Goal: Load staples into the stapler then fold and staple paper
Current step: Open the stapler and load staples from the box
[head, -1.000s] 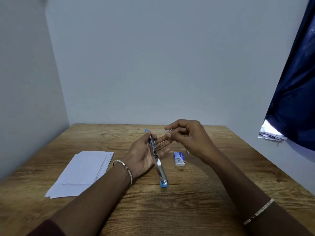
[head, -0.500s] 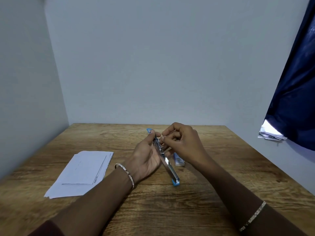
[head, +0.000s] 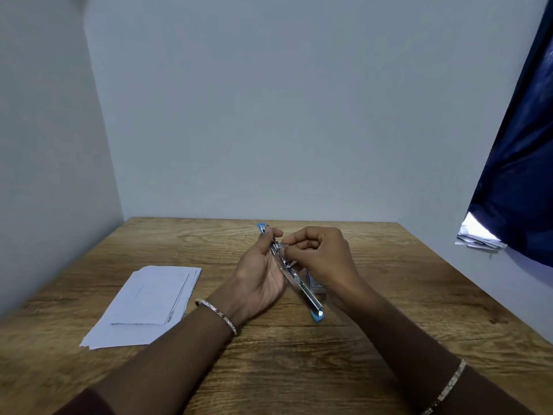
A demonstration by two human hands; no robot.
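My left hand [head: 260,277] holds a blue and silver stapler [head: 302,287] opened out flat, its long metal channel running from upper left to lower right above the wooden table [head: 299,369]. My right hand [head: 323,256] pinches a small strip of staples [head: 279,244] against the upper part of the channel. The staple box [head: 315,285] lies on the table, mostly hidden behind the stapler and my right wrist. A stack of white paper sheets [head: 146,304] lies flat to the left.
Grey walls close the table at the back and left. A dark blue curtain [head: 520,163] hangs at the right, with some papers [head: 478,238] on a ledge beneath it.
My right hand has come down from above onto the stapler's channel with the staples. The stapler's near end has swung to the right.
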